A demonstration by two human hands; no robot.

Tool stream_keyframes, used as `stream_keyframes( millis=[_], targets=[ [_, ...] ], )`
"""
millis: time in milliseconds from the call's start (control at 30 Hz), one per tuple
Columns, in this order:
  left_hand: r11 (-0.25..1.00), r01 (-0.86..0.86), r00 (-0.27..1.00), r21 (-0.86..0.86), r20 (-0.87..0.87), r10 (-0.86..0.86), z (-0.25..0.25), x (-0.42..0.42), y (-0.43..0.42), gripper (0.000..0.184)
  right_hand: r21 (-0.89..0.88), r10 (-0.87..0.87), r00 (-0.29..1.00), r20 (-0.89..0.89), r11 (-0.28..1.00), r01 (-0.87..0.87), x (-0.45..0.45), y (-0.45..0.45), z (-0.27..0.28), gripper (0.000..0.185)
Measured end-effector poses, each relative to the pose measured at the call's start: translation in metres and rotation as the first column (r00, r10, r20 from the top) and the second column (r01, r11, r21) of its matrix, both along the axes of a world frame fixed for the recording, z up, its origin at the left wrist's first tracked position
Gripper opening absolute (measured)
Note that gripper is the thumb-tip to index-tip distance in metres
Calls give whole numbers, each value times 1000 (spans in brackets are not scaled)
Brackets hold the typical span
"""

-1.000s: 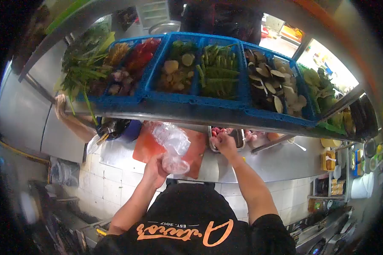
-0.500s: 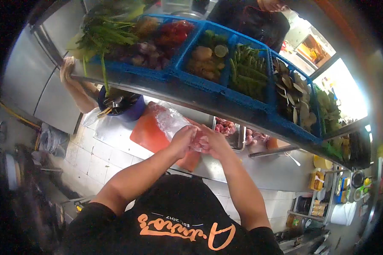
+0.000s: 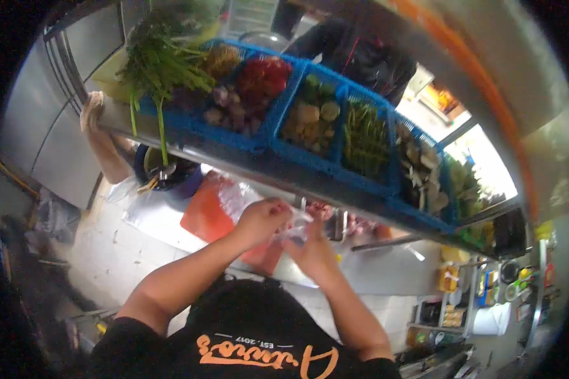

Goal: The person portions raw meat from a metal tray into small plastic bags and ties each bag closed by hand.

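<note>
My left hand [image 3: 263, 222] is closed on a clear plastic bag [image 3: 300, 222], above the orange-red cutting board [image 3: 199, 215]. Pinkish meat shows by its fingers. From the other side my right hand [image 3: 314, 254] grips the same bag, with thumb and fingers on the plastic; its fingertips are a little blurred. More crumpled clear plastic [image 3: 234, 197] lies on the board to the left of my hands. Beyond my right hand, a metal tray holds pieces of raw meat [image 3: 322, 208], partly hidden under the shelf.
Above the counter runs a shelf with blue baskets [image 3: 265, 142] of vegetables; leafy greens [image 3: 161, 76] hang over its edge. A dark blue bucket [image 3: 186, 183] with utensils stands left. Another person's arm [image 3: 104, 148] reaches the shelf edge. Someone in dark clothes stands behind the shelf.
My hands have drawn slightly apart, with the right one lower. Plastic now shows between them where the bundled meat was plainer before. The head view has shifted a little.
</note>
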State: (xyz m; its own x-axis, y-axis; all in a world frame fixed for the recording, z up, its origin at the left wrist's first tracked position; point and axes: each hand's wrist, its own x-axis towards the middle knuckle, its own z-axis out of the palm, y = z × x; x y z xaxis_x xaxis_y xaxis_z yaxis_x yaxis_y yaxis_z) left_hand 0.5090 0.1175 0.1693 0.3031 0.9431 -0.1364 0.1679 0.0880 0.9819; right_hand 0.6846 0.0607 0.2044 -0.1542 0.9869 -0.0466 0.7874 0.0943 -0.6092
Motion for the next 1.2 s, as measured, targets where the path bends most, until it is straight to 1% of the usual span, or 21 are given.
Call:
stream_keyframes(
  millis=[33,100,133,200,233,267,300,333,367,433,500,633,667,767,800,900,933,1033,1100,1133,1200],
  targets=[
    [982,85,991,169,-121,-65,9,-9,-4,38,235,49,957,286,965,-120,9,0,-31,63],
    [924,117,980,364,-193,-48,18,-25,-9,39,5,0,978,210,1000,-1,1,3,-1,33],
    [879,131,972,457,-232,-25,22,-30,-8,39,152,-34,988,151,988,10,-2,0,12,27],
    [823,73,996,563,-79,-35,28,-34,-16,46,419,-56,998,12,907,46,-14,-8,31,18],
    [795,48,999,605,-10,-52,29,-36,-17,49,393,-56,996,65,919,26,-23,-12,41,18],
    [749,458,855,478,-6,-519,37,-31,-5,62,360,-52,992,118,933,6,-29,-15,52,17],
    [703,380,911,601,-109,-398,23,-17,-16,61,321,-38,984,172,947,-19,-34,-17,59,17],
    [630,307,950,713,-190,-247,9,-8,-26,61,401,-72,979,189,916,-10,-38,-19,61,15],
    [801,471,880,370,-128,-458,20,-10,-27,61,480,-101,974,204,877,-10,-41,-20,63,13],
    [747,665,747,11,-35,-664,25,-19,-23,60,557,-96,967,237,828,-54,-43,-25,63,11],
    [628,776,628,51,-156,-763,13,-14,-28,59,547,-53,957,284,829,-116,-38,-38,60,9],
    [555,698,669,453,-135,-731,-13,-18,-44,52,605,-87,985,148,796,-20,-44,-64,67,12],
    [596,647,733,475,-175,-657,-38,-9,-51,47,626,-94,985,142,780,-16,-45,-68,74,13],
    [612,364,926,703,-200,-320,-18,-14,-68,35,685,-142,985,98,727,36,-38,-75,81,16],
    [585,289,945,758,-130,-300,-19,-13,-71,26,699,-157,984,79,713,58,-34,-77,82,18],
    [569,192,968,800,-58,-245,-11,-1,-85,22,734,-227,974,-15,659,165,-15,-82,80,21],
    [528,183,975,829,-85,-203,-6,3,-88,22,703,-237,970,-59,680,209,-5,-84,81,22],
    [531,192,965,826,-61,-254,-6,23,-95,22,624,-280,937,-207,700,347,27,-89,78,23],
    [638,302,938,708,-103,-330,-2,37,-108,24,592,-321,906,-276,686,423,49,-99,73,24],
    [691,357,922,629,-118,-369,-2,45,-118,26,501,-311,859,-406,711,494,54,-108,75,23],
    [693,497,868,522,-285,-408,-1,60,-133,33,405,-310,811,-496,743,532,70,-125,69,17]
  ],
)
